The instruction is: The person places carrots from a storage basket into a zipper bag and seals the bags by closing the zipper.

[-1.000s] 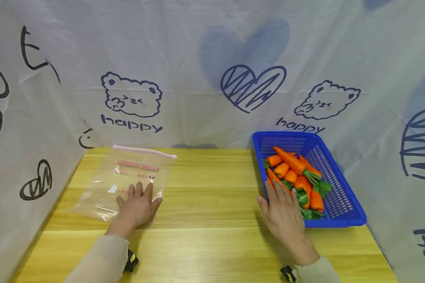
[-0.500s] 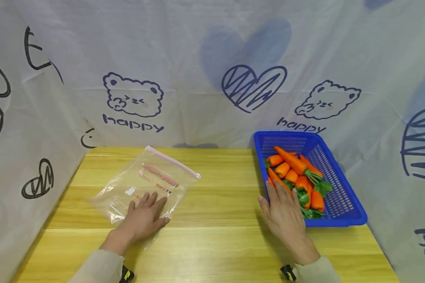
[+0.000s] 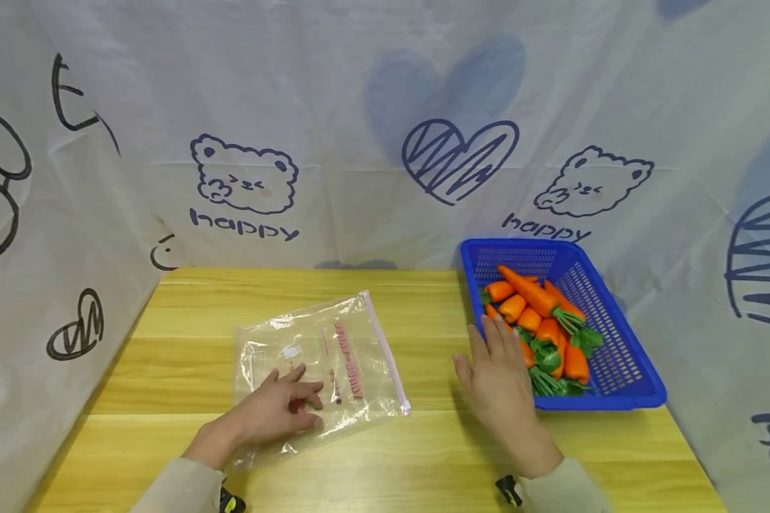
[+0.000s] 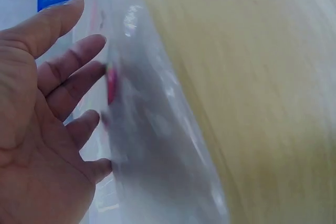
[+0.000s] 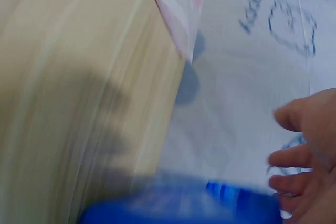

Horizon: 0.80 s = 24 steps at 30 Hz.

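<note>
A clear zip bag [image 3: 348, 367] with pink lettering and a pale pink slider strip [image 3: 387, 356] lies flat on the table, its zip edge facing right. My left hand [image 3: 272, 411] rests on the bag's left part with loosely bent fingers, pinching nothing visible. In the left wrist view, the fingertips [image 4: 96, 40] meet the film [image 4: 152, 140]. Over the near left rim of a blue plastic basket [image 3: 622, 349] is my right hand [image 3: 500, 392], its fingers fairly straight and holding nothing. Orange carrots [image 3: 531, 293] with green tops fill the basket's left side; the hand hides some.
A pale wooden table [image 3: 385, 470] carries everything. Behind it and on both sides hangs a white cloth [image 3: 346, 92] printed with hearts and bears. The basket stands at the back right, near the cloth.
The bag has turned clockwise and slid right under my left hand, its zip edge swinging from the back to the right. My right hand has shifted slightly left.
</note>
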Tool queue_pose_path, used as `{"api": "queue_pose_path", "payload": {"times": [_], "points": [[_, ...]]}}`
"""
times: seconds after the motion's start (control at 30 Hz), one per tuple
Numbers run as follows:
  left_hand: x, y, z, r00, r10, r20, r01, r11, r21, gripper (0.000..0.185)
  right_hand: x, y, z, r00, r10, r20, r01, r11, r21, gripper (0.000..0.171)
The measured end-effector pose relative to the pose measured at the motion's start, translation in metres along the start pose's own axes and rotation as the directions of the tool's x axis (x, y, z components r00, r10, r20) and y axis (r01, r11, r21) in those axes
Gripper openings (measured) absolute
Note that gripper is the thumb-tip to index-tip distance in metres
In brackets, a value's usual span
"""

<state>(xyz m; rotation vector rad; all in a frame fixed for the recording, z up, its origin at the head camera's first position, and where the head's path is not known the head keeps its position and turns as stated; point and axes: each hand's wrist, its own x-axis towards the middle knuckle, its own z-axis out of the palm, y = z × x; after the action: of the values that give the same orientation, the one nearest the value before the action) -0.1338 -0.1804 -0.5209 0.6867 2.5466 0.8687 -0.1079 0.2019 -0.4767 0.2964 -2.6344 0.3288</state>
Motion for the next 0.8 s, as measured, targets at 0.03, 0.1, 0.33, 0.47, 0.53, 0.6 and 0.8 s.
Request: {"api": "queue_pose_path", "payload": {"times": [0.03,0.1,0.33,0.47,0.53,0.6,0.8], "points": [[-0.001,0.001,-0.001,1.000,-0.007,-0.021,0.007,1.000,0.010,0.015,0.001,-0.006,0.005,0.998,-0.048,-0.035,0.048,0.999,0.019,0.049],[-0.001,0.005,0.000,0.997,-0.041,-0.072,0.046,0.996,0.073,0.013,-0.001,-0.017,0.015,0.994,-0.104,-0.045,0.107,0.993,0.058,0.048],[-0.008,0.034,0.023,0.945,-0.262,-0.196,0.311,0.906,0.287,0.093,-0.016,-0.038,0.051,0.938,0.048,0.344,-0.098,0.987,0.129,0.064],[-0.015,0.028,0.026,0.952,-0.266,-0.150,0.299,0.913,0.277,0.115,-0.020,-0.036,0.060,0.881,0.093,0.465,-0.166,0.979,0.118,0.067],[-0.018,0.022,0.021,0.957,-0.262,-0.125,0.286,0.925,0.250,0.115,-0.022,-0.036,0.062,0.867,0.099,0.489,-0.174,0.979,0.109,0.068],[-0.021,0.018,0.014,0.961,-0.257,-0.100,0.274,0.936,0.222,0.116,-0.022,-0.035,0.062,0.857,0.107,0.504,-0.183,0.978,0.103,0.070],[-0.024,0.017,0.003,0.965,-0.256,-0.051,0.261,0.951,0.167,0.116,-0.022,-0.034,0.061,0.827,0.127,0.548,-0.196,0.978,0.069,0.074]]}}
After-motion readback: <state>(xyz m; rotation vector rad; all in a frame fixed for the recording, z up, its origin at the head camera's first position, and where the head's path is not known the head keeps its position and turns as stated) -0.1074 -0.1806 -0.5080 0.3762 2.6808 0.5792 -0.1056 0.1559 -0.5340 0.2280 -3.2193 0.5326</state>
